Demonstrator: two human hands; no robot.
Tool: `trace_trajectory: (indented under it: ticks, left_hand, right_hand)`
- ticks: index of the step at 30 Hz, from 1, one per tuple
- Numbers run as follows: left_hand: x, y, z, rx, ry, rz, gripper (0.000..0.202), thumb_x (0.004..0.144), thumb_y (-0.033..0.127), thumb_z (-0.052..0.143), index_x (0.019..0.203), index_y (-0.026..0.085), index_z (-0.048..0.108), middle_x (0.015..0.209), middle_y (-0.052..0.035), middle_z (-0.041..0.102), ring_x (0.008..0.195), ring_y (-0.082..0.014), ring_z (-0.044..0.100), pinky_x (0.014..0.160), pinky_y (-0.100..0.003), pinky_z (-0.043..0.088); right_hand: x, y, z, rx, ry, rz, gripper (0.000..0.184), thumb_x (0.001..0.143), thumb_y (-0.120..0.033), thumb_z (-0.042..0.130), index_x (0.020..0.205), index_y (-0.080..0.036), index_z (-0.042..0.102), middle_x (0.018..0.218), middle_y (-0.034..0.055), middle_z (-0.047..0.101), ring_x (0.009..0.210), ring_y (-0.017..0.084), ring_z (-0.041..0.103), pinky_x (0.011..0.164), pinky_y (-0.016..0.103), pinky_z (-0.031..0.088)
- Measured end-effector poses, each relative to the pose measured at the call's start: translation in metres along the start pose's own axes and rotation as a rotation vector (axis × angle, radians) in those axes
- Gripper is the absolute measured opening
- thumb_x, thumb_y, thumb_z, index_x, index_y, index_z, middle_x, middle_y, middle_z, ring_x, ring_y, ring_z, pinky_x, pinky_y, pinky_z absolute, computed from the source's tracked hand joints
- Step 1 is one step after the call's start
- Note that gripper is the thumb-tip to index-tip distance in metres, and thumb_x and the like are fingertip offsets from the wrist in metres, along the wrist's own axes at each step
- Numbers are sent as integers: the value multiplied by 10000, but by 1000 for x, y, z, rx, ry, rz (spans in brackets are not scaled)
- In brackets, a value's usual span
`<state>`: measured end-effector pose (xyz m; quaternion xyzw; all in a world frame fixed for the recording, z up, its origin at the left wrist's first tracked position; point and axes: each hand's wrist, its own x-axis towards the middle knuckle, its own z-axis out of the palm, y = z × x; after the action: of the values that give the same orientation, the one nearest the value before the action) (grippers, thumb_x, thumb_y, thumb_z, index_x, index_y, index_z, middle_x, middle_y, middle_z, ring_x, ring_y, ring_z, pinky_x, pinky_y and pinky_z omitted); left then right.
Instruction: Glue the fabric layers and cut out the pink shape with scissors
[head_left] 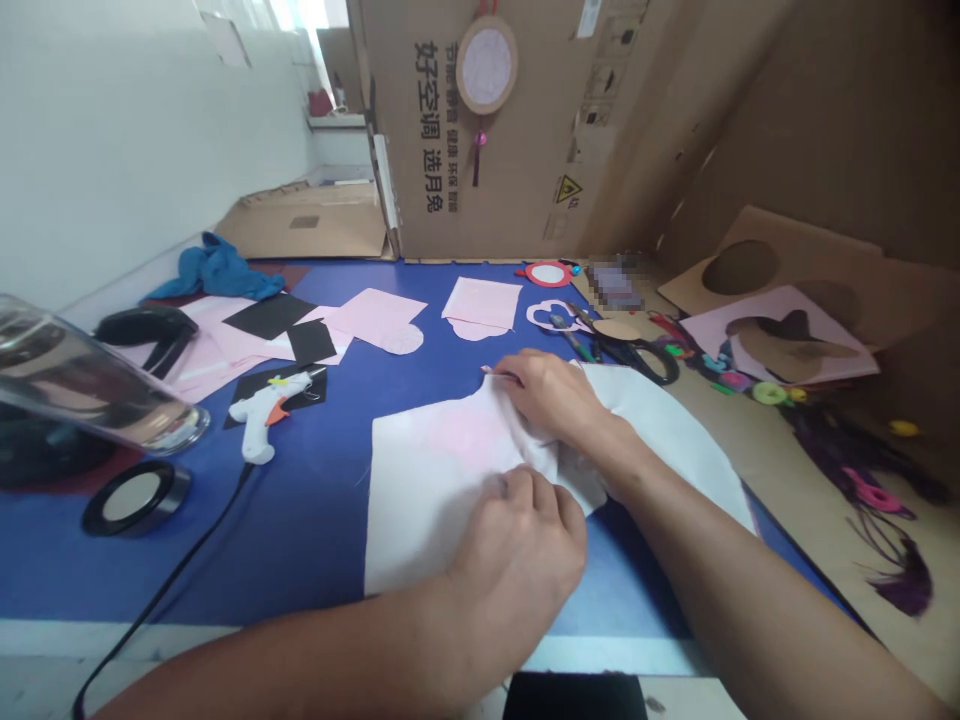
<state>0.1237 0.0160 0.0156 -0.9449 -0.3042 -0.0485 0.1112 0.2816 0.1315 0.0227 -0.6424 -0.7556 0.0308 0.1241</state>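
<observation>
A large sheet of white fabric [427,500] with a faint pink patch lies on the blue table cover [315,520] in front of me. My left hand [517,550] rests on its near middle, fingers curled and pressing a fold of the fabric. My right hand [551,395] lies at the sheet's far edge, fingers pinched together on the fabric's corner. A small thin object shows at its fingertips; I cannot make out what it is.
A white glue gun [262,415] with a black cord lies left of the fabric. A tape roll [135,497] and a clear glass jar [82,385] sit at the left. Pink cut-outs [480,305], black squares, scissors [637,352] and cardboard boxes [525,120] lie beyond.
</observation>
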Motion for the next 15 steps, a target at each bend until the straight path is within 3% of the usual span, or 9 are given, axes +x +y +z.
trace_trajectory:
  ticks: [3,7,8,12,15]
  left_hand:
    - [0,3,2,9,14,-12,285,899,159,678,1174,95,714,1082,-208,764,907,-305,703,695,-392,574]
    - [7,-16,-8,-163,-49,67,196,888,108,654,1074,146,704,963,-120,748,855,-268,696,720,-383,569]
    - [10,-27,-13,-205,-75,27,189,899,101,635,1066,163,698,975,-110,752,860,-268,704,733,-387,567]
    - [20,-81,-30,-216,-177,-385,183,1045,228,531,1143,178,677,1050,-136,774,984,-315,747,772,-400,554]
    - [22,-108,-33,-225,-266,-499,250,1028,396,611,1158,188,659,1076,-144,786,1044,-350,757,811,-408,549]
  right_hand:
    - [-2,7,-3,-57,20,89,300,1034,-208,531,1102,-211,823,1084,144,805,966,332,755,660,358,457]
    - [-6,16,-14,-51,77,143,321,977,-201,618,1245,-255,786,1211,115,800,1015,319,750,683,345,475]
    - [-8,17,-17,-27,98,130,312,980,-207,623,1238,-262,789,1216,101,800,1019,308,747,702,342,486]
    - [-15,19,-31,121,55,-80,272,973,-196,647,1179,-260,812,1136,59,807,971,261,746,800,337,521]
    - [-19,21,-33,151,-53,-215,337,958,-166,659,1242,-280,800,1247,50,785,1037,257,745,858,332,531]
